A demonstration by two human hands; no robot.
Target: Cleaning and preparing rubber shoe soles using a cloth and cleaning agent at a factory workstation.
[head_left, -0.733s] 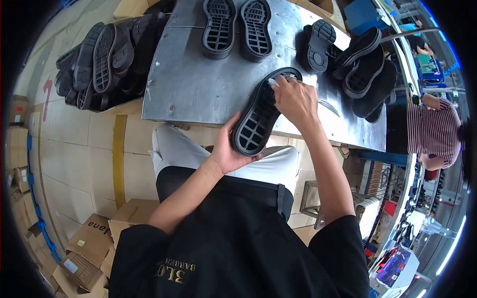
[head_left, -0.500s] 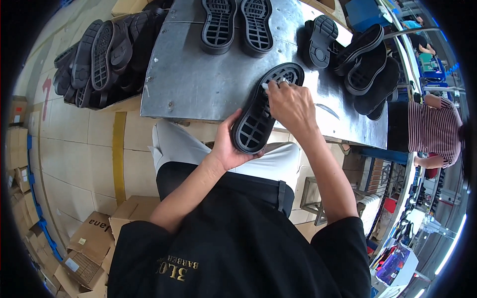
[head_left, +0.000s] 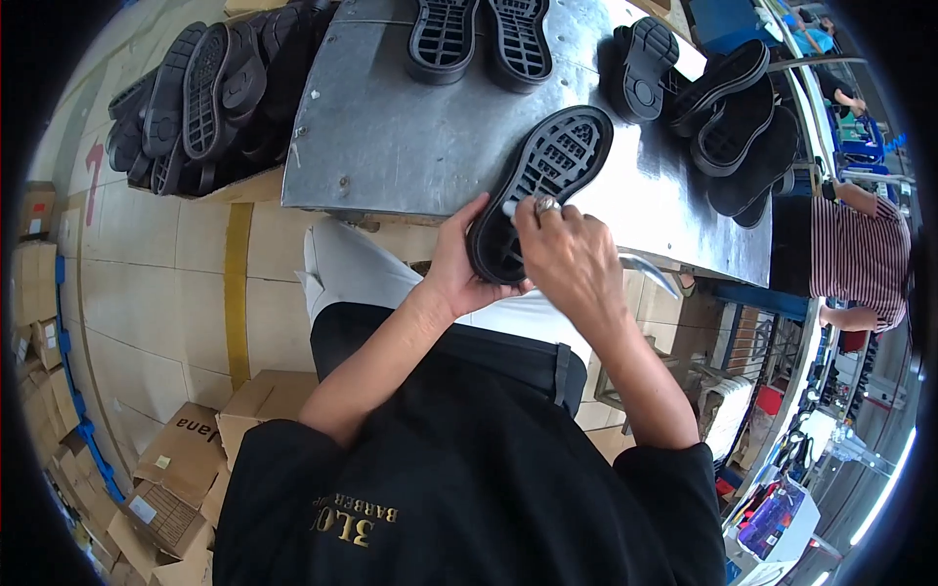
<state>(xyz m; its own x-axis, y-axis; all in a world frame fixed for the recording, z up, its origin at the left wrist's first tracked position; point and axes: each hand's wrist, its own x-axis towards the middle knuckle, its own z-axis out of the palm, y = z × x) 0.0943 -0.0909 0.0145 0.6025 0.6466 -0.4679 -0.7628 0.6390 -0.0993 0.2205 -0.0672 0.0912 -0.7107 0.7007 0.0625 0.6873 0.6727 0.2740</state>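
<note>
My left hand (head_left: pixel 459 259) grips a black shoe sole (head_left: pixel 567 146) by its near end, fingers beneath it. The sole is tilted, its far end over the table edge, with its open grid of ribs facing up. My right hand (head_left: pixel 575 249) is closed over the near half of the sole, a ring on one finger. From its outer side sticks a curved silver metal tool (head_left: pixel 650 273); the rest of it is hidden in the fist. A small white piece (head_left: pixel 509 208) shows at the fingertips, over the ribs; its kind is unclear.
The metal table (head_left: pixel 391 146) bears a pair of black soles (head_left: pixel 442 44) at its far side. More soles (head_left: pixel 728 137) lie at the right, and a box at the left is heaped with soles (head_left: pixel 205 93). Cardboard boxes (head_left: pixel 181 449) stand lower left. A person in stripes (head_left: pixel 850 249) is at the right.
My right hand has moved down along the sole, from its far half to its near half, with the metal tool. The left hand keeps its grip. My view has shifted slightly.
</note>
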